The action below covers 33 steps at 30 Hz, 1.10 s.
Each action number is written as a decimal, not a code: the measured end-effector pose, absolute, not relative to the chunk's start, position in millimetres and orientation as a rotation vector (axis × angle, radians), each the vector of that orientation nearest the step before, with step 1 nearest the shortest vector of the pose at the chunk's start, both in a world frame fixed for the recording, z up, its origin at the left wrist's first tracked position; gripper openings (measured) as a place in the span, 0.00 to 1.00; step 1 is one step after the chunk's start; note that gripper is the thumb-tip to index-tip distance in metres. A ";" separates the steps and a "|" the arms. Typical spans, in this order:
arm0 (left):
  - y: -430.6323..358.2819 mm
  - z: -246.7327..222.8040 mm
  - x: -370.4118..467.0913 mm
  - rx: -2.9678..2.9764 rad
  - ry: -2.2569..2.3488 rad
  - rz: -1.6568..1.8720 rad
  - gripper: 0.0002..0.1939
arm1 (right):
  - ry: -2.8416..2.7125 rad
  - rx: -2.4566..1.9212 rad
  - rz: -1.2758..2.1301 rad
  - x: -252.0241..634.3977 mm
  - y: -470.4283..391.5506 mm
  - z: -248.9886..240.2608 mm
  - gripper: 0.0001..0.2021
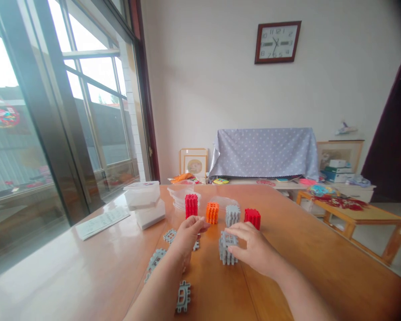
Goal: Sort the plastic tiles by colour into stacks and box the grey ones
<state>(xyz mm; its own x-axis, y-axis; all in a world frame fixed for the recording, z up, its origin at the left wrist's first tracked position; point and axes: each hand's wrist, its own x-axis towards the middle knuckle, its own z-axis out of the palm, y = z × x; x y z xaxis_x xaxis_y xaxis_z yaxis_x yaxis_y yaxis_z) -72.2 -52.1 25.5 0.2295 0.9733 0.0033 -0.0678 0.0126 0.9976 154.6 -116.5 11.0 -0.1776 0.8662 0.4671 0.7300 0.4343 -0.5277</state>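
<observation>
My right hand (249, 243) has its thumb and fingers around the upper right side of a stack of grey notched plastic building pieces (223, 255), which stands on the wooden table. My left hand (191, 232) is raised to the left of that stack, thumb and fingertips pinched together. Whatever may be between them is hidden. Loose grey building pieces lie around my left forearm: one window-like piece (183, 296) near the front, another (157, 261) to the left, and a smaller one (169, 235) beyond. Part of one more shows just right of my left hand.
Behind my hands stand a tall red stack (191, 205), an orange stack (212, 213), a grey stack (233, 215) and a red stack (253, 217). White boxes (150, 214), clear plastic containers (178, 196) and a printed sheet (102, 223) are on the table (297, 249).
</observation>
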 end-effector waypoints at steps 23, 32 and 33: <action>-10.9 -1.0 -107.6 1.981 1.748 0.901 0.12 | -1.839 -1.396 0.203 156.5 -110.6 5.4 0.17; -23.3 -7.5 -99.0 2.353 1.749 0.504 0.09 | -1.805 -1.383 0.147 156.4 -106.7 -2.2 0.15; -23.2 -7.9 -98.9 2.349 1.757 0.510 0.08 | -1.802 -1.383 0.147 155.7 -107.1 -1.6 0.14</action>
<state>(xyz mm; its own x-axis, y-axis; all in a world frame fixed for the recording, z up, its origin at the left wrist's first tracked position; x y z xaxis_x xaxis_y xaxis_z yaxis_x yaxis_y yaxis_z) -98.9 -23.2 -7.9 0.2502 0.9528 0.1721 0.8969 -0.2950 0.3295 155.7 -107.1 -1.6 -0.0398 0.8422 0.5377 0.7436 0.3844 -0.5471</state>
